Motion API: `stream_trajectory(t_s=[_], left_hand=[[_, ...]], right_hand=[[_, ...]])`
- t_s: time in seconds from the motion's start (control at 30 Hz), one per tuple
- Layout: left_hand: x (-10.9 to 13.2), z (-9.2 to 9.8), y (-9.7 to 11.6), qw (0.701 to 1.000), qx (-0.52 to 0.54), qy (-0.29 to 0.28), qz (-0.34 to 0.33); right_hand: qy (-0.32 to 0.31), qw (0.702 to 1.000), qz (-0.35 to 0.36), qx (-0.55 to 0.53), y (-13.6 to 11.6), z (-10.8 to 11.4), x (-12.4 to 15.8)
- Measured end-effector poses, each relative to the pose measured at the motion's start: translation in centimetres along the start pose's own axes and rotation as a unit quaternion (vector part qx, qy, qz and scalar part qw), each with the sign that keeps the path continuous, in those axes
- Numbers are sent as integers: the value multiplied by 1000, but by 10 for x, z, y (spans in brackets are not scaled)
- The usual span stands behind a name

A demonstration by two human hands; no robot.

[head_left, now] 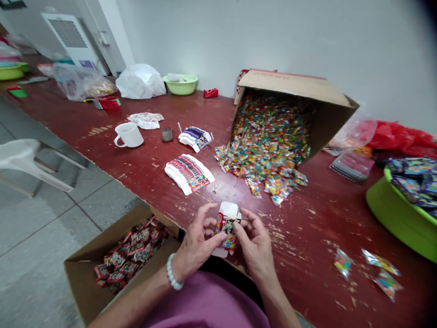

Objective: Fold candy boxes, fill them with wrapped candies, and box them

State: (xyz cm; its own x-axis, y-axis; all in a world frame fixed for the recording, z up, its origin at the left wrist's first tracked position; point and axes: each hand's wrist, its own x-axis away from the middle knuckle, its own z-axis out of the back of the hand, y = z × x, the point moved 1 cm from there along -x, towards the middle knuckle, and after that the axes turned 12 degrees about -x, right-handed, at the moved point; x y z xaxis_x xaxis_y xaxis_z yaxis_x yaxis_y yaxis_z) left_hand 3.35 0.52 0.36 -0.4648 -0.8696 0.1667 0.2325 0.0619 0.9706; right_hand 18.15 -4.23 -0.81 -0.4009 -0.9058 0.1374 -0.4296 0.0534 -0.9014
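Note:
A small red printed carton (pixel 227 228) with white flaps open at its top and bottom is held between both hands at the table's front edge. My left hand (pixel 200 239), with a pale bead bracelet at the wrist, grips its left side. My right hand (pixel 254 239) holds the right side, thumb on the front face. Beyond them lies a fanned stack of flat red cartons (pixel 189 173), with a purple stack (pixel 195 137) behind it. Small candy packets (pixel 269 150) spill from a cardboard box (pixel 293 84) lying on its side.
A floor-side cardboard box (pixel 80 273) at lower left holds filled red cartons. On the red table (pixel 153 164) stand a white mug (pixel 129 135) and, at right, a green basin (pixel 399 218) of dark packs. Loose packets (pixel 343 263) lie near the right front.

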Motion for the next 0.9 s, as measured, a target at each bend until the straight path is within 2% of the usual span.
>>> stream_trajectory(t_s=[0.1,0.2,0.37,0.5,0.57,0.67,0.77,0.83,0.9], left_hand=[[2,-2,0,1000,-22,-8,-19],[1,-2,-2,999,-18,-19,-18],[-4,3,-4,994,59,-88,-2],[-7,6,-2,992,54,-114,-1],[-8,7,-1,992,33,-121,-8],[-9,6,1,992,16,-123,-21],[-8,4,1,991,91,-97,-4],[-8,1,0,983,162,-82,32],[-9,-4,-3,966,213,-121,80]], right_hand=[[21,1000,13,-8,4,-2,2],[-13,999,29,11,7,-1,4],[-38,998,14,49,5,9,1],[-72,996,-43,22,-4,11,-4],[-61,995,-75,-24,-7,11,-6],[-68,994,-82,-39,-9,11,-8],[-105,993,-34,35,-8,12,-8],[-98,992,28,78,-7,14,-7],[-82,989,71,102,-6,14,-7]])
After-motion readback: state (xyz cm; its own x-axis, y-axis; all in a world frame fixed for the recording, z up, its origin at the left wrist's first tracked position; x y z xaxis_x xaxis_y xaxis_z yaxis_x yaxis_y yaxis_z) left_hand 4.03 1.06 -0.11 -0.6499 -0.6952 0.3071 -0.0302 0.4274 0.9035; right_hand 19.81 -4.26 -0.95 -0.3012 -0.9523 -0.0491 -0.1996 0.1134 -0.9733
